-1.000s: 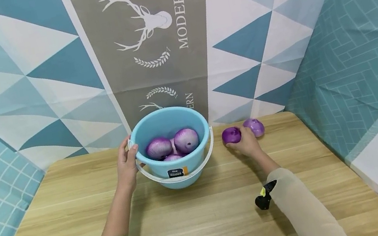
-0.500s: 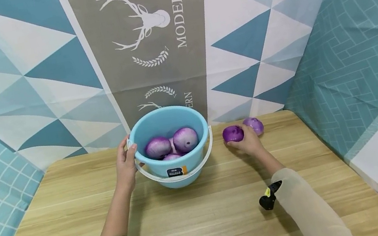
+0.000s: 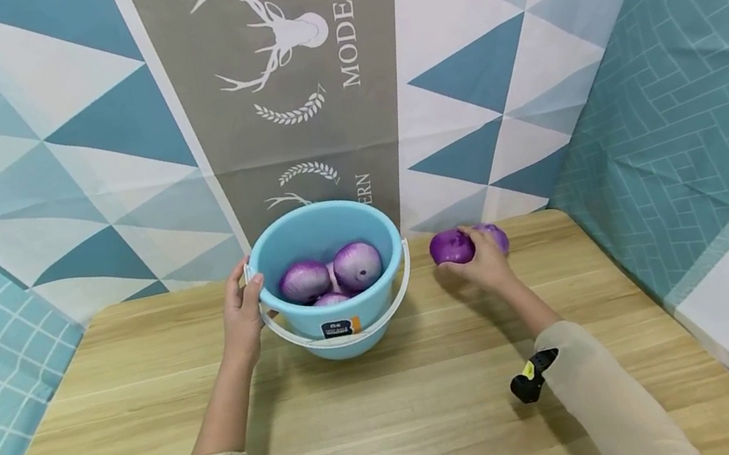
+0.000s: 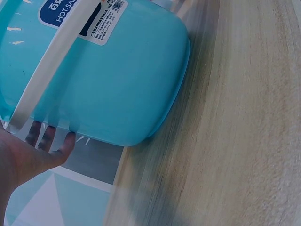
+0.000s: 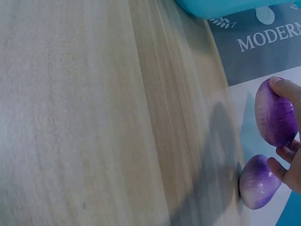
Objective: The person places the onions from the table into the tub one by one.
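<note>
My left hand (image 3: 242, 314) grips the left side of a light blue bucket (image 3: 308, 325) near its rim, thumb at the top edge. In the left wrist view, curled fingers (image 4: 49, 141) touch the bucket's outer wall. Several purple onions (image 3: 357, 266) lie inside the bucket. To the right, my right hand (image 3: 488, 263) pinches a dark purple onion (image 3: 450, 247) between thumb and fingers. The right wrist view shows this held onion (image 5: 273, 113) raised off the wooden table. Behind the hand, a paler purple onion (image 3: 500, 235) sits on the table, partly covered.
A white bucket handle (image 3: 347, 339) hangs down across the front of the bucket. The wooden table (image 3: 386, 435) ends at the back against a patterned cloth wall (image 3: 477, 77). More patterned cloth stands at the left and right sides.
My right hand has lifted the dark purple onion slightly and shifted a little right, covering more of the paler onion. The left hand and bucket stay in place.
</note>
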`<action>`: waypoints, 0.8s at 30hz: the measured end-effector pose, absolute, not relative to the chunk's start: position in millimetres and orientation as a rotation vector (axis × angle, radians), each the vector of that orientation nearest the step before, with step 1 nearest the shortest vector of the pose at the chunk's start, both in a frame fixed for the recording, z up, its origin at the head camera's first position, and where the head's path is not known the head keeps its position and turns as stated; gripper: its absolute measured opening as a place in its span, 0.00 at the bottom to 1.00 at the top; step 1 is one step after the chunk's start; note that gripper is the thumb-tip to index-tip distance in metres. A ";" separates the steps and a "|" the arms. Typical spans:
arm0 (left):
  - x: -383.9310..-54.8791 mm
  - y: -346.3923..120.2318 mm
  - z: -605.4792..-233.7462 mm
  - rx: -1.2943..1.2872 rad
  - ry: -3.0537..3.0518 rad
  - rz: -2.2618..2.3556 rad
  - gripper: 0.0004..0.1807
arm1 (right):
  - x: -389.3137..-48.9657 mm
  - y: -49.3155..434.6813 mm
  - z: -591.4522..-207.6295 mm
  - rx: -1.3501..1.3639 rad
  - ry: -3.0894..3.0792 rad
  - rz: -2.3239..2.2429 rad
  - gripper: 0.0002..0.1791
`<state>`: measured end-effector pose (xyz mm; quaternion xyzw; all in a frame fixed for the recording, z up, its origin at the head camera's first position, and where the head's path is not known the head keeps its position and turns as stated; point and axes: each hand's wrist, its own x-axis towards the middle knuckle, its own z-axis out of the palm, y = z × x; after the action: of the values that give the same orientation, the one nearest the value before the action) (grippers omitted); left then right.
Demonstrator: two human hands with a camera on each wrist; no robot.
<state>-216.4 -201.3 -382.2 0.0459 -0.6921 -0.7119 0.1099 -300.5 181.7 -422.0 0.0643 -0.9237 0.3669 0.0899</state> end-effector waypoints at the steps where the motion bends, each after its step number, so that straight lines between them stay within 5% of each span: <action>1: -216.5 -201.2 -382.0 0.133 -2.031 -2.095 0.28 | -300.1 182.2 -420.0 0.192 -2.738 1.092 0.47; 24: -217.6 -201.1 -383.9 0.115 -2.010 -2.091 0.28 | -280.5 192.4 -377.5 0.229 -2.659 1.215 0.46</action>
<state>-217.6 -201.1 -383.9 0.0392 -0.6876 -0.7152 0.1189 -280.5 192.4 -377.5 0.0777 -0.9019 0.4119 0.1045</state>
